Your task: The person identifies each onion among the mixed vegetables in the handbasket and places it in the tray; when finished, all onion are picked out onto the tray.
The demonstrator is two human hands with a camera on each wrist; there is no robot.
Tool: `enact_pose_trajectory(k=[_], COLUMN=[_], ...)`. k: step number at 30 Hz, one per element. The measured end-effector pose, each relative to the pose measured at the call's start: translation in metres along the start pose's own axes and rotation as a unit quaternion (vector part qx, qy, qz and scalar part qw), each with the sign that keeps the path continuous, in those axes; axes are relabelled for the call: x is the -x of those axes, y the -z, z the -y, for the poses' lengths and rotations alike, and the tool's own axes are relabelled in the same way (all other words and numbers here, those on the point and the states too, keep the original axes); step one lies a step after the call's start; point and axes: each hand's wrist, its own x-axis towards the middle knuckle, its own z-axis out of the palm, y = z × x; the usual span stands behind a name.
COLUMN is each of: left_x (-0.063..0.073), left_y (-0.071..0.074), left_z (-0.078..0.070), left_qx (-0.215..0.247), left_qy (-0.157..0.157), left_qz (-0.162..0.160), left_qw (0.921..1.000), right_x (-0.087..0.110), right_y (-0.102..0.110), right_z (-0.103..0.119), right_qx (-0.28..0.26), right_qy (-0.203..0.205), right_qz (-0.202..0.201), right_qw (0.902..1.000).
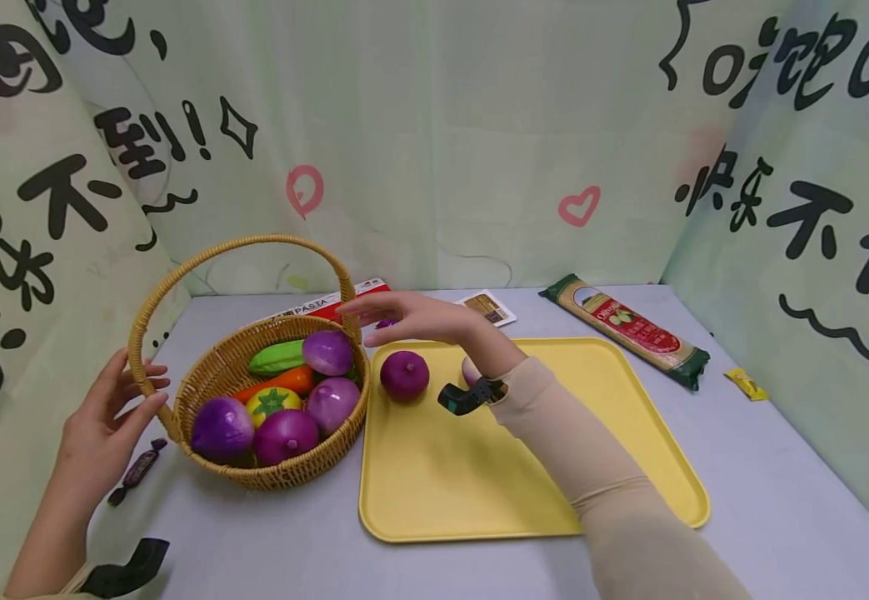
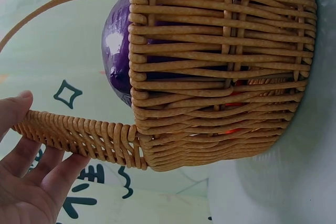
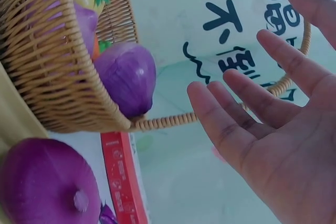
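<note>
A wicker basket (image 1: 277, 477) stands at the left with its tall handle (image 1: 254, 240) upright. My left hand (image 1: 107, 421) holds the handle's left base, thumb on one side and fingers (image 2: 65, 174) on the other. Beside the handle's right side, my right hand (image 1: 427, 319) hovers with relaxed fingers; the right wrist view shows its palm holding nothing. Inside the basket lie several purple onions (image 1: 287, 437), a green vegetable (image 1: 277, 358), an orange carrot (image 1: 295, 381) and a yellow piece with a green star top (image 1: 274, 403).
Right of the basket lies a yellow tray (image 1: 494, 500) bearing a purple onion (image 1: 404, 376) and another round item partly behind my right wrist. Farther back are a red PASTA box (image 1: 374, 286), a small card (image 1: 488, 307) and an olive-labelled packet (image 1: 625, 331). Wrapped candies (image 1: 137, 471) lie at both sides.
</note>
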Motion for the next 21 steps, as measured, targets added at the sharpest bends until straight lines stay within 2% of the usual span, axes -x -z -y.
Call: enact_pose_trajectory(k=[7, 13, 21], left_x=[0.001, 0.001, 0.001], left_y=[-0.001, 0.000, -0.001], left_z=[-0.001, -0.001, 0.000], left_qx=[0.000, -0.005, -0.003], left_qy=[-0.001, -0.001, 0.003], left_qz=[-0.006, -0.006, -0.004], left_qw=[1.0000, 1.0000, 1.0000], right_x=[-0.011, -0.016, -0.027], right_y=[-0.004, -0.008, -0.013], right_z=[0.005, 0.009, 0.010], right_qx=[-0.007, 0.007, -0.025], right_qy=[0.013, 0.013, 0.022], right_qz=[0.009, 0.009, 0.026], right_qw=[0.9998, 0.9998, 0.9991])
